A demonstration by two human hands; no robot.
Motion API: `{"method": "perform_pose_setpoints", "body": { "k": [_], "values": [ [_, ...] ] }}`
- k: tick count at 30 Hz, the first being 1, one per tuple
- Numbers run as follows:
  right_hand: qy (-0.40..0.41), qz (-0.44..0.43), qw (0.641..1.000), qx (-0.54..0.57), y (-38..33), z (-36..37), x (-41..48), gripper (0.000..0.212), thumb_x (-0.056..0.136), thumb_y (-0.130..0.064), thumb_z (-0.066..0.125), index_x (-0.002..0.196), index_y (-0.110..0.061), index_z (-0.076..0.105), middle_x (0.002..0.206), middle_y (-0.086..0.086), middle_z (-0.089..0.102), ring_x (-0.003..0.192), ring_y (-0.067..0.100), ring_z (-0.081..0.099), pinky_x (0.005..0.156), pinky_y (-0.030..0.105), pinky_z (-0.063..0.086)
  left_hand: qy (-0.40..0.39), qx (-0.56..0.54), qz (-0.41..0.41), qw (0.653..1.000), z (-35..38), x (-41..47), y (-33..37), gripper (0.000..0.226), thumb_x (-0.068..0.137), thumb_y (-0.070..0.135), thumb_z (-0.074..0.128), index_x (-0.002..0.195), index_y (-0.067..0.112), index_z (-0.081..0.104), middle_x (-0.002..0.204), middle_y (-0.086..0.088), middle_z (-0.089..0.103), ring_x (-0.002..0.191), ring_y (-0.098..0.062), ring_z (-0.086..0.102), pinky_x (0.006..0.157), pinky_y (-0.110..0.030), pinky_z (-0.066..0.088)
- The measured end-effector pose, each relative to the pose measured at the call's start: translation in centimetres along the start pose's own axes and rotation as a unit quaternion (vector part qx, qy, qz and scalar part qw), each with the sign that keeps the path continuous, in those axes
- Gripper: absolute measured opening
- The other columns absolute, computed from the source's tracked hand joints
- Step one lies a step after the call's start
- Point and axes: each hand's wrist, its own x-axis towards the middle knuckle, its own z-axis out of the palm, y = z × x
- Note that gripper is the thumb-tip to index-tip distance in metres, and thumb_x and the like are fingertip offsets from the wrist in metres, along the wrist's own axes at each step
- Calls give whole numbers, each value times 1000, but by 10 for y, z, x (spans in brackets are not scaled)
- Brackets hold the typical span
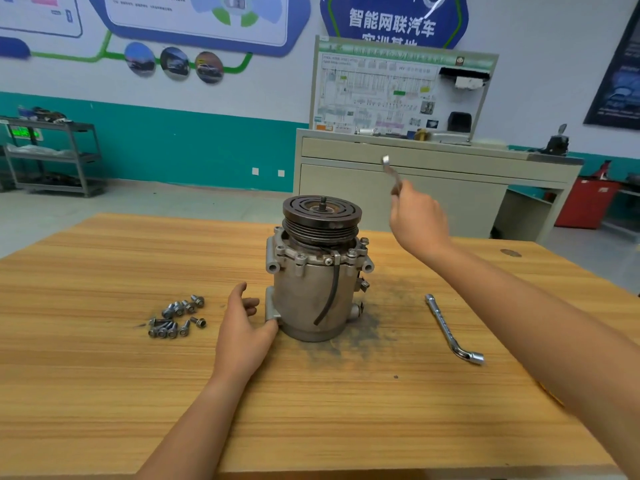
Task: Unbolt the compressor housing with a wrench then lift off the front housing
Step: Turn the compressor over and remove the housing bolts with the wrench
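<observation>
A grey metal compressor (313, 289) stands upright in the middle of the wooden table (104, 393), its dark grooved pulley (322, 214) on top. Bolts still sit in the front housing flange (301, 258) under the pulley. My left hand (242, 327) rests against the compressor's lower left side, thumb touching a lug at the base. My right hand (417, 220) is raised above and to the right of the pulley and grips a small flat wrench (391, 173), which points up and away from the housing.
Several loose bolts (178, 317) lie in a pile left of the compressor. An L-shaped socket wrench (452, 330) lies on the table to the right. A dark greasy smear (360, 334) surrounds the base. Cabinet with a training board (398, 95) stands behind the table.
</observation>
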Motion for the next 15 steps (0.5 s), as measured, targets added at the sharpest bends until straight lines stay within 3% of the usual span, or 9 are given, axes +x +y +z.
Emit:
{"method": "perform_pose_setpoints", "body": {
  "k": [2, 5, 8, 15],
  "values": [
    [-48, 3, 999, 1, -1, -11, -13, 22, 97, -9, 36, 115, -6, 47, 82, 10, 58, 74, 31, 54, 59, 33, 36, 0, 1, 2, 1000, 0, 0, 0, 81, 76, 15, 74, 143, 18, 29, 106, 5, 50, 102, -11, 51, 80, -25, 37],
    [-156, -33, 985, -71, -6, -29, -38, 14, 92, -4, 36, 97, -11, 46, 68, 1, 45, 60, 19, 45, 47, 30, 28, -3, 4, 5, 1000, 0, 0, 1, 79, 77, 16, 73, 143, 18, 29, 105, 5, 51, 99, -9, 51, 79, -25, 37],
    [-219, -64, 966, -123, -11, -44, -50, 15, 90, -2, 35, 85, -15, 40, 67, 0, 41, 57, 12, 38, 45, 26, 27, -6, 3, 2, 1000, -1, -1, 2, 79, 78, 16, 72, 143, 19, 28, 106, 5, 52, 100, -8, 50, 79, -25, 37],
    [-240, -108, 931, -252, -23, -47, -47, 14, 87, 0, 41, 84, -14, 43, 64, -1, 39, 52, 13, 36, 43, 25, 28, 0, -16, -2, 1000, -3, -4, 6, 81, 77, 19, 74, 143, 18, 26, 104, 5, 53, 99, -10, 52, 78, -25, 37]
  ]
}}
